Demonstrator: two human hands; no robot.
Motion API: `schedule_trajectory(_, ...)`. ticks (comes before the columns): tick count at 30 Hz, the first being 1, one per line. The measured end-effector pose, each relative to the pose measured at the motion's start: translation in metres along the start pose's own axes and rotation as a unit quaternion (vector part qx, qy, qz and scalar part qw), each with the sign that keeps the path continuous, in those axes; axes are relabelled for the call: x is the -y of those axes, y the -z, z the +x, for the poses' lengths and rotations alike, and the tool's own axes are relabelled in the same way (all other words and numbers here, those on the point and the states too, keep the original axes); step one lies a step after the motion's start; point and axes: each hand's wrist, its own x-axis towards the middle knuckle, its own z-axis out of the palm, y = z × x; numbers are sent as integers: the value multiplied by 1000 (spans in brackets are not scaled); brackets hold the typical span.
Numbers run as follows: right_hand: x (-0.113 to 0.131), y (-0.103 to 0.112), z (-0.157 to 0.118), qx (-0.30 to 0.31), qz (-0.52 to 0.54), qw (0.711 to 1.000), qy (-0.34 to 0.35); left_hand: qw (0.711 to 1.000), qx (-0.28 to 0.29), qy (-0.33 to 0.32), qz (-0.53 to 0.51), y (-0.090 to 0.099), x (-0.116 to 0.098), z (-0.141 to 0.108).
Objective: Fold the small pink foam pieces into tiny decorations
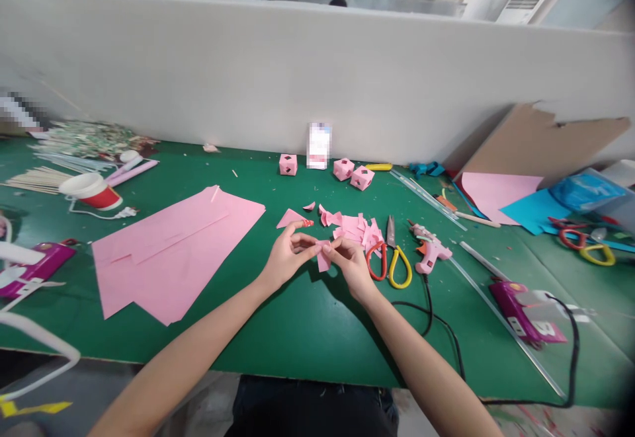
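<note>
Many scraps [352,227] — scissors [391,238] near right hand [354,266]

Left hand [282,255] and right hand [355,268] pinch pink paper [323,264] in their fingers [306,252], scissors [391,236] lying just right of the fingers.

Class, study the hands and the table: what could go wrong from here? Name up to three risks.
1. The small pink paper piece, pinched between the left hand and right hand, might crease or tear.
2. The scissors lie close beside the right hand, which could knock them.
3. The glue gun has a black cord near the right forearm; a snag might drag it.
</note>
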Motion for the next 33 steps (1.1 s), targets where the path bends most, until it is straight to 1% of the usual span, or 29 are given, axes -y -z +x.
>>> schedule_trajectory(3,-3,0,0,6,-12,1000,-3,1000,-16,2,11,2,0,0)
schedule_trajectory(11,-7,-1,3,-15,-60,998,-10,999,-36,-12,28,3,6,2)
schedule_trajectory(16,-4,2,4,-25,-53,998,-7,999,-38,4,32,2,1,2)
schedule_trajectory(20,-3,4,4,-26,-56,998,1,999,-28,10,32,2,-3,1)
schedule_trajectory(33,-4,3,4,-37,-51,998,14,999,-22,21,37,0,-3,-1)
